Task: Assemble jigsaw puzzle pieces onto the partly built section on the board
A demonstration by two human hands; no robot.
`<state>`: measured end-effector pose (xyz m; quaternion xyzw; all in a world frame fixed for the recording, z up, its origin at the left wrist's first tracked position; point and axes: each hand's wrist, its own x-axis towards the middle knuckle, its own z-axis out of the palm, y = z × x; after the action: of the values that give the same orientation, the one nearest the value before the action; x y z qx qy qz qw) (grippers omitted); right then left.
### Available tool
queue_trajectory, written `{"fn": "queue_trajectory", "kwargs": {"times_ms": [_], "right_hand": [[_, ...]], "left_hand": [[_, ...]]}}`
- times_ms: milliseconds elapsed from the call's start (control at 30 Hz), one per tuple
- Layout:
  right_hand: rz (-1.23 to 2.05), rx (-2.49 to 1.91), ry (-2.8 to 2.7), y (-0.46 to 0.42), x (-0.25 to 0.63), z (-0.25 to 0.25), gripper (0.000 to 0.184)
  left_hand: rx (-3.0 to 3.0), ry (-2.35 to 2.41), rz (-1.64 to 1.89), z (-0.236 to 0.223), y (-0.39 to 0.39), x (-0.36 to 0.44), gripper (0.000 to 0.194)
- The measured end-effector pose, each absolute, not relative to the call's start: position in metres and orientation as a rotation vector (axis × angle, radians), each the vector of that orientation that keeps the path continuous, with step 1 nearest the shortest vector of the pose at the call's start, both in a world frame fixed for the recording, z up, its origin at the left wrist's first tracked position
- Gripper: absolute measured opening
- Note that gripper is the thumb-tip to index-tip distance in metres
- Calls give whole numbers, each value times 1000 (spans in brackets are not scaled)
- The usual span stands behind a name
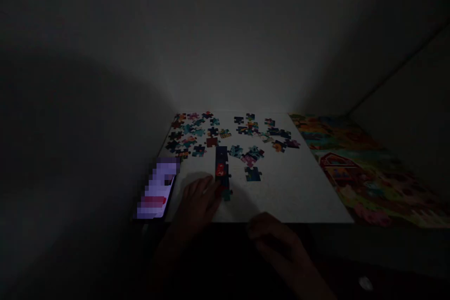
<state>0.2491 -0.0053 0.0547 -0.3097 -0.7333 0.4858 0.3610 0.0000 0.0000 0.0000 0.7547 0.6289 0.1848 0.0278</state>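
Observation:
In dim light, many loose jigsaw pieces lie scattered over the far half of a white board. A short column of joined pieces runs toward me at the board's middle. My left hand rests on the board with its fingers lying on the column's near end. My right hand hovers at the board's near edge in shadow, fingers curled downward; nothing shows in it.
A lit phone lies at the board's left near corner, beside my left hand. A colourful picture sheet with a red barn lies along the right side. Plain walls meet behind the board.

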Motion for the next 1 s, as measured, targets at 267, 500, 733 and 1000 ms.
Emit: {"fn": "queue_trajectory", "kwargs": {"times_ms": [267,500,733,1000], "right_hand": [[611,-1234,-1972,55,273,-10,20],[315,-1353,-2052,55,263,-12,20],[251,-1379,-2092,54,259,-13,20],[157,-1369,-2251,57,256,-10,39]], "left_hand": [[2268,1895,613,1,17,-4,36],[2240,1890,727,0,14,-5,36],[2326,1917,739,-6,17,-7,30],[2381,1928,753,-9,17,-8,34]]}}
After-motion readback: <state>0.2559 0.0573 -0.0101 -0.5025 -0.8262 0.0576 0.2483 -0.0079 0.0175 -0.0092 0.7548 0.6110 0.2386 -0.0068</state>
